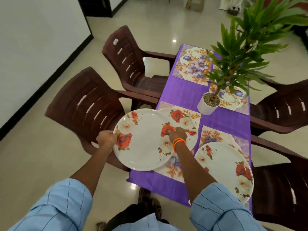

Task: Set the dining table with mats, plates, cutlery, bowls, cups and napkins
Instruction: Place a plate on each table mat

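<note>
- Two light-blue striped sleeves point(221, 212) are reaching forward from the bottom of the view, over a glossy cream tiled floor point(33, 164).
- The left hand point(106, 139) is gripping the left rim of a round white plate with red and cream roses point(143, 142), fingers curled over its edge; the plate is being held partly out past the worktop's left edge.
- The right hand point(178, 135), with orange bands point(179, 142) on the wrist, is pinching the right rim of that same plate, so both hands are clamped on it, one at each side.
- A second rose-patterned white plate point(181, 120) is lying just under and behind the held one, on a floral rectangular place mat point(173, 170) at the near left of the worktop.
- A third rose-patterned plate point(225, 170) is resting on another floral mat point(216, 137) at the near right, apart from both hands.
- A purple tablecloth point(183, 90) is covering the worktop.
- A white cylindrical pot with a green leafy plant point(208, 104) is standing near the middle, overlapping a far right mat point(233, 99).
- A far left mat with purple flowers point(191, 64) is lying bare.
- Dark brown plastic armchairs point(90, 104) are standing along both long sides.
</note>
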